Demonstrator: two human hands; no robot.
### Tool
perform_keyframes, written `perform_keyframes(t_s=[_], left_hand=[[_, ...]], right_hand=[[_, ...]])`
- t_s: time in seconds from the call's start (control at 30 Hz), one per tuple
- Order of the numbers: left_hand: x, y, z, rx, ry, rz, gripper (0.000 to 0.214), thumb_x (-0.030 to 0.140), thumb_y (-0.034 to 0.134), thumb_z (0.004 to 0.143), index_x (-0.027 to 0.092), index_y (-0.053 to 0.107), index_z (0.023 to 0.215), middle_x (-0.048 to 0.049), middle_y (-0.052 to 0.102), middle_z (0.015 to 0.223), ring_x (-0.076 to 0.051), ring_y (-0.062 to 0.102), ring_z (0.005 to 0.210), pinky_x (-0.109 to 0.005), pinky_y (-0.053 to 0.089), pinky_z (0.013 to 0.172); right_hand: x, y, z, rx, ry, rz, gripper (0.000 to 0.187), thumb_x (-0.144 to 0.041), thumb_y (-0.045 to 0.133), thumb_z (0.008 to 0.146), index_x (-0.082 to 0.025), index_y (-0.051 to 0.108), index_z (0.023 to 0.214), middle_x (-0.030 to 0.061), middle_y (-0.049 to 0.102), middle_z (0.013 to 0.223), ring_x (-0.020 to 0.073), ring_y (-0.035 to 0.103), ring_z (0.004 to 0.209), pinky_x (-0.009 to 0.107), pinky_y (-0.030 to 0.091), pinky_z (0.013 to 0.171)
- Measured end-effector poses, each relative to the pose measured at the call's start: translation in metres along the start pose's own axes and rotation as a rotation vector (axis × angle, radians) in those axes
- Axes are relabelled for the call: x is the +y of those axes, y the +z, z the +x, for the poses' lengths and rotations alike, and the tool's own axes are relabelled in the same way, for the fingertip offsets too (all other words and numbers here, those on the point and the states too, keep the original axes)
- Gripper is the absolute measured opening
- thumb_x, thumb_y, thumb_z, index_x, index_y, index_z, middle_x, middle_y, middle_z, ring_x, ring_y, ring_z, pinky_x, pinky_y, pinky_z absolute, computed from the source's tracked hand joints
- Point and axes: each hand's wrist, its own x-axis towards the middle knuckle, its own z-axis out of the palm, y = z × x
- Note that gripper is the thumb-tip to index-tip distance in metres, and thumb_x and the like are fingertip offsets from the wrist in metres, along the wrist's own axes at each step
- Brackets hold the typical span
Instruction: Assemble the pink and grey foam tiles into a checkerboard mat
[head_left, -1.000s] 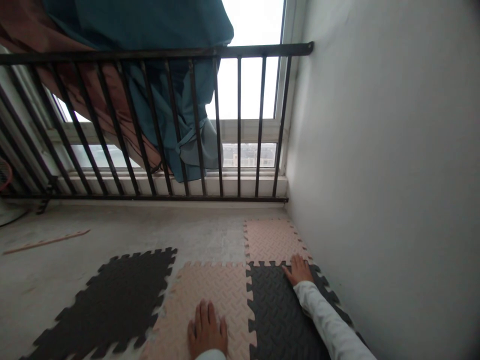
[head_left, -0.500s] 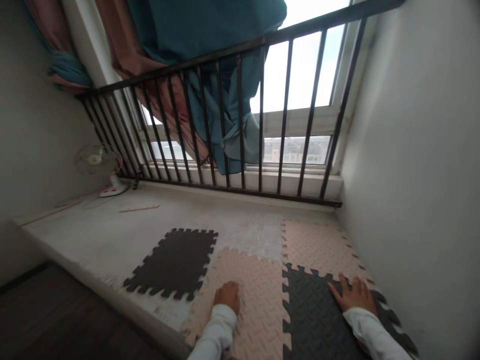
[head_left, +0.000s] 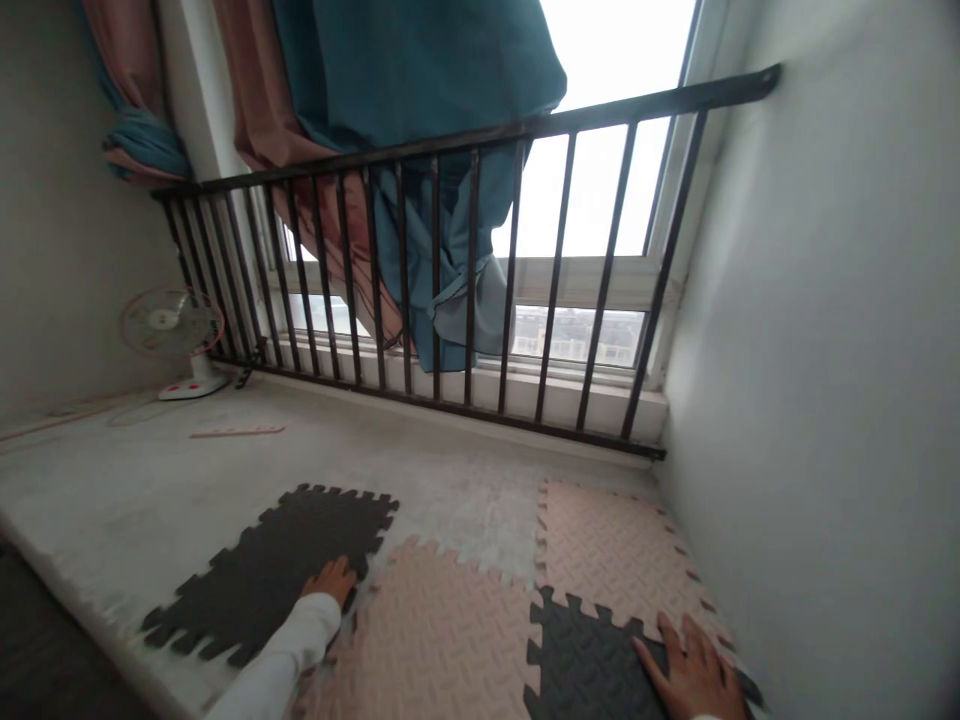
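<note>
My left hand (head_left: 330, 582) rests on the right side of a loose dark foam puzzle mat (head_left: 262, 560), its fingers stretched forward. To the right of that mat lies a pink foam mat (head_left: 442, 640), with a narrow gap between the two. The pink mat's right edge meets a second dark mat (head_left: 592, 650). My right hand (head_left: 694, 665) lies flat with fingers spread, across the border of this second dark mat and another pink mat (head_left: 607, 535) beyond it. The near parts of the mats are cut off by the view's lower edge.
A white wall (head_left: 825, 400) rises close on the right. Across the back runs a black metal railing (head_left: 450, 405), with a teal curtain (head_left: 420, 80) hanging by the window. At the far left stands a small fan (head_left: 191, 375), and a thin reddish strip (head_left: 237, 432) lies on the ledge.
My left hand has moved left from the pink mat onto the loose dark mat. My right hand stays at the same border between mats. The view has shifted.
</note>
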Motion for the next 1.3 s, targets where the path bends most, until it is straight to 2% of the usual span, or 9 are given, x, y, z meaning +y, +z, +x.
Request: perform_keyframes(t_s=[0.13,0.2,0.27,0.37,0.47,0.6,0.7,1.07,1.3], left_hand=[[0.017,-0.011,0.028,0.233,0.06,-0.072,0.043,0.0,0.031,0.072,0.021,0.055,0.101,-0.0027,0.045,0.125,-0.014,0.039,0.115,-0.03,0.031,0.094],[0.043,-0.023,0.042,0.364,0.157,-0.17,0.037,0.004,0.038,0.07,0.018,0.055,0.099,-0.0046,0.045,0.125,-0.014,0.039,0.116,-0.027,0.03,0.096],[0.083,-0.033,0.051,0.437,0.274,-0.278,0.032,0.009,0.042,0.069,0.016,0.055,0.097,-0.0076,0.045,0.124,-0.016,0.039,0.116,-0.03,0.031,0.098],[0.16,-0.035,0.051,0.387,0.421,-0.416,0.034,0.012,0.041,0.068,0.017,0.053,0.099,-0.0083,0.043,0.128,-0.018,0.035,0.12,-0.038,0.027,0.101],[0.23,-0.024,0.041,0.222,0.531,-0.484,0.037,0.013,0.04,0.066,0.021,0.051,0.101,-0.0041,0.042,0.13,-0.018,0.032,0.122,-0.049,0.018,0.103],[0.281,-0.006,0.029,0.097,0.652,-0.484,0.04,0.016,0.038,0.067,0.022,0.049,0.104,-0.0017,0.04,0.132,-0.017,0.027,0.125,-0.054,0.006,0.104],[0.292,0.0,0.031,0.067,0.668,-0.448,0.042,0.017,0.037,0.067,0.022,0.049,0.107,-0.0016,0.038,0.134,-0.018,0.024,0.126,-0.054,0.003,0.104],[0.299,-0.002,0.05,0.046,0.68,-0.388,0.044,0.018,0.038,0.069,0.025,0.048,0.112,-0.0002,0.037,0.134,-0.018,0.025,0.125,-0.055,0.004,0.103],[0.299,0.003,0.058,0.067,0.706,-0.422,0.045,0.017,0.042,0.066,0.025,0.048,0.11,-0.0012,0.039,0.133,-0.018,0.027,0.125,-0.058,0.005,0.102]], right_hand=[[0.001,0.006,-0.003,0.131,-0.033,0.016,0.069,-0.065,0.029,0.069,-0.022,0.047,0.121,0.0128,0.041,0.13,0.0268,0.034,0.12,0.043,0.023,0.097],[0.001,0.008,-0.004,0.153,-0.037,0.031,0.07,-0.065,0.027,0.07,-0.022,0.046,0.121,0.0132,0.041,0.13,0.0273,0.034,0.119,0.044,0.022,0.097],[0.001,0.009,-0.004,0.144,-0.04,0.039,0.072,-0.067,0.026,0.069,-0.021,0.045,0.121,0.0139,0.041,0.13,0.0275,0.034,0.12,0.045,0.022,0.097],[0.0,0.011,-0.003,0.122,-0.046,0.022,0.075,-0.068,0.027,0.068,-0.02,0.044,0.122,0.0145,0.04,0.13,0.0269,0.034,0.12,0.044,0.021,0.098],[0.0,0.012,-0.003,0.128,-0.019,-0.012,0.073,-0.067,0.029,0.068,-0.022,0.043,0.123,0.0131,0.039,0.131,0.0257,0.032,0.121,0.044,0.02,0.098],[0.002,0.012,-0.003,0.077,-0.028,-0.008,0.071,-0.067,0.028,0.069,-0.025,0.041,0.124,0.0101,0.037,0.133,0.0246,0.031,0.123,0.044,0.02,0.098],[0.001,0.006,-0.005,0.046,-0.035,-0.005,0.069,-0.066,0.027,0.071,-0.026,0.039,0.125,0.0089,0.034,0.135,0.0243,0.029,0.124,0.045,0.02,0.098],[-0.007,-0.017,-0.008,-0.048,-0.002,-0.008,0.069,-0.065,0.029,0.072,-0.024,0.035,0.128,0.0103,0.03,0.137,0.0249,0.024,0.126,0.045,0.016,0.101],[-0.007,-0.016,-0.008,-0.043,0.005,-0.013,0.068,-0.065,0.026,0.073,-0.025,0.035,0.128,0.0102,0.029,0.137,0.0241,0.025,0.126,0.045,0.017,0.1]])
